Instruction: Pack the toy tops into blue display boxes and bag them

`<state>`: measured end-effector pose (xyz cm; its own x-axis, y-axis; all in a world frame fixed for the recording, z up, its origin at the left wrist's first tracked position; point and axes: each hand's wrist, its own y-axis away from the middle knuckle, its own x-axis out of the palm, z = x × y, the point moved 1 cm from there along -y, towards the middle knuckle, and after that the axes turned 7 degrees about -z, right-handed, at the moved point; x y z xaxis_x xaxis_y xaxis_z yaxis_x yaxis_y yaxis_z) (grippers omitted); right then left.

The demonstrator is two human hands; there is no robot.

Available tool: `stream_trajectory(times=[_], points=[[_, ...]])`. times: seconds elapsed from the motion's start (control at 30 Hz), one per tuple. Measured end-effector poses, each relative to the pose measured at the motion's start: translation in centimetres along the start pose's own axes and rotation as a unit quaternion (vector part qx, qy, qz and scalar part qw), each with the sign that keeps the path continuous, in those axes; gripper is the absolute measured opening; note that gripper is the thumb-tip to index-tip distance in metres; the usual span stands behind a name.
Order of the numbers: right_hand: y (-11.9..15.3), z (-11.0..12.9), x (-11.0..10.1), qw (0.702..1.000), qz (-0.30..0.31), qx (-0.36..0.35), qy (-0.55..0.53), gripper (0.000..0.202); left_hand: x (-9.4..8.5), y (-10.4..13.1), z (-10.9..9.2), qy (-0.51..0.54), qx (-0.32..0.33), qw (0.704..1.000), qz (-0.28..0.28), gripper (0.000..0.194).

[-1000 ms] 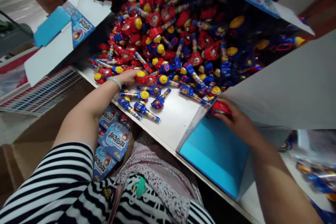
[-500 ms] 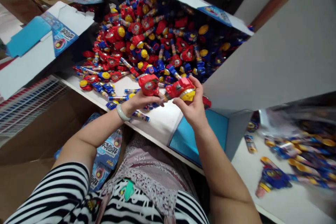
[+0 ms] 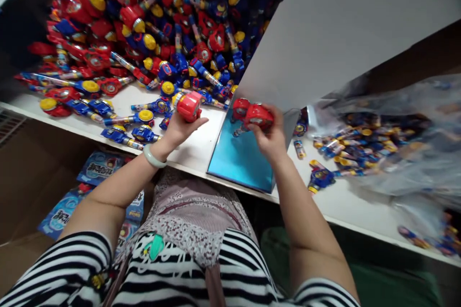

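Observation:
My left hand (image 3: 180,127) is closed round a red toy watch (image 3: 190,106) with a silver rim, held over the white shelf (image 3: 192,146). To its right, my right hand (image 3: 268,136) grips a second red toy watch (image 3: 258,116) inside the open box with a shiny blue bottom (image 3: 239,158). Another red toy (image 3: 240,109) sits just beyond that one, near the box's back wall. Several blue toy watches with clear candy tubes (image 3: 153,106) lie on the shelf left of my left hand.
A large heap of red and blue toys (image 3: 144,38) fills the back left. Right of the box's tall grey wall (image 3: 345,24), more blue and yellow toys (image 3: 360,139) lie by clear plastic bags (image 3: 414,120). Printed blue cartons (image 3: 97,168) sit in a brown box below left.
My hands have moved apart. The right one has carried its red toy watch to the blue-bottomed box, while the left still holds one. The camera view has turned to the right.

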<state>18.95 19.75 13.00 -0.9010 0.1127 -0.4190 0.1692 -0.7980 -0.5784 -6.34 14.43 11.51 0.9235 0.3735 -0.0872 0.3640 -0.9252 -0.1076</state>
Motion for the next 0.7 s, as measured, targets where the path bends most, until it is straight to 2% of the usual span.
stream_trajectory(times=[0.1,0.3,0.47,0.63,0.7], points=[[1.4,-1.8,1.0,1.0,0.003,0.022,0.002,0.051,0.4,0.9,0.8,0.026,-0.084,0.995,0.05,0.043],[2.0,-2.5,1.7,1.0,-0.02,0.013,-0.006,0.049,2.2,2.0,2.1,-0.038,-0.1,0.981,0.163,0.031],[2.0,-2.3,1.6,1.0,0.015,0.015,0.008,0.053,2.5,1.9,2.8,-0.076,-0.081,0.975,0.19,0.026],[2.3,-2.0,2.2,0.999,-0.051,0.005,0.017,0.051,2.9,1.9,3.2,-0.075,-0.09,0.974,0.194,0.023],[2.1,-1.7,2.5,0.999,-0.02,0.017,0.02,0.051,3.0,1.8,3.2,-0.055,-0.098,0.975,0.189,0.027]])
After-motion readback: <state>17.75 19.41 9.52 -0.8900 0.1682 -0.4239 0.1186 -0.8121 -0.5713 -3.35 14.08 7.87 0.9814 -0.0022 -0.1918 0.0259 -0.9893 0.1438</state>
